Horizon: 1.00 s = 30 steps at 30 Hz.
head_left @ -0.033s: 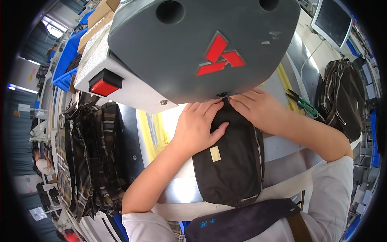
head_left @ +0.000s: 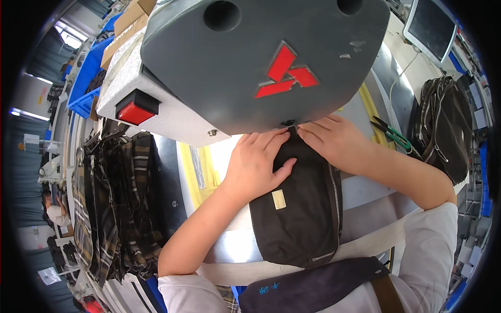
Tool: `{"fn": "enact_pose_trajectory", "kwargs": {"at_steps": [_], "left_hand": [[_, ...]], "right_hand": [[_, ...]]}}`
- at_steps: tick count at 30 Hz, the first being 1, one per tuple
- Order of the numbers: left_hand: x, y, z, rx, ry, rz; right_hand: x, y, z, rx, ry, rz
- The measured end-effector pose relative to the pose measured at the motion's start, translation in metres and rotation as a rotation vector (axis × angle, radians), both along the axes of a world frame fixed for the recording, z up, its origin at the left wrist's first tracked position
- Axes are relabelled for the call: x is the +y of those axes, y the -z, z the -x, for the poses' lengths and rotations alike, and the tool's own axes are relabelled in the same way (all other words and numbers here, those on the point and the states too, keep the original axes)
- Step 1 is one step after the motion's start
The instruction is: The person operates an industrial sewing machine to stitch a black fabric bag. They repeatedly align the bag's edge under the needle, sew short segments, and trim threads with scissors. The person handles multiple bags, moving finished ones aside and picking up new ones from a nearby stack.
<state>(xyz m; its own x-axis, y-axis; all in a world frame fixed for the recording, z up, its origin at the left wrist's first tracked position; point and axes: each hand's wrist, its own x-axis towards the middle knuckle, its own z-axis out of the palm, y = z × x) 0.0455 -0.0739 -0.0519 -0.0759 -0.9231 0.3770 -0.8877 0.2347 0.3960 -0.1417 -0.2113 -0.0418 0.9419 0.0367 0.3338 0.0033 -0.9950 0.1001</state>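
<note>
A dark brown fabric bag (head_left: 297,229) with a metal zipper down its right side and a small cream label lies lengthwise below the dark grey sewing machine head (head_left: 209,73). My left hand (head_left: 255,167) rests on the left part of its far end, thumb apart on the cloth and fingers bent onto the fabric. On the far right of the bag, my right hand (head_left: 334,141) grips the edge with its fingers close together. Both sets of fingertips meet near the bag's narrow far tip, partly hidden under the machine head.
Plaid and dark fabric pieces (head_left: 120,203) hang in a pile at left. Green-handled thread snips (head_left: 397,137) lie right of my right forearm, beside a stack of dark zippered bags (head_left: 443,135). A red switch (head_left: 135,111) sits on the machine's white side; a screen (head_left: 430,28) stands far right.
</note>
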Motion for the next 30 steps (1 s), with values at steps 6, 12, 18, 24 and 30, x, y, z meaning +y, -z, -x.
{"fn": "enact_pose_trajectory", "kwargs": {"at_steps": [6, 12, 18, 24, 30], "left_hand": [[-0.003, 0.002, -0.001, -0.018, -0.016, 0.033], [-0.003, 0.0, -0.003, -0.019, -0.04, 0.025], [0.0, 0.003, -0.002, 0.015, -0.012, 0.078], [-0.007, 0.004, -0.011, 0.0, -0.048, 0.045], [-0.011, 0.003, -0.013, -0.063, -0.053, 0.14]], "right_hand": [[-0.001, 0.0, -0.001, 0.012, 0.005, -0.018], [-0.004, -0.003, -0.005, 0.019, 0.018, -0.005], [0.003, 0.0, -0.004, -0.014, 0.015, -0.011], [-0.008, 0.007, -0.009, -0.009, 0.048, -0.046], [-0.01, 0.0, -0.01, 0.008, 0.055, -0.072]]}}
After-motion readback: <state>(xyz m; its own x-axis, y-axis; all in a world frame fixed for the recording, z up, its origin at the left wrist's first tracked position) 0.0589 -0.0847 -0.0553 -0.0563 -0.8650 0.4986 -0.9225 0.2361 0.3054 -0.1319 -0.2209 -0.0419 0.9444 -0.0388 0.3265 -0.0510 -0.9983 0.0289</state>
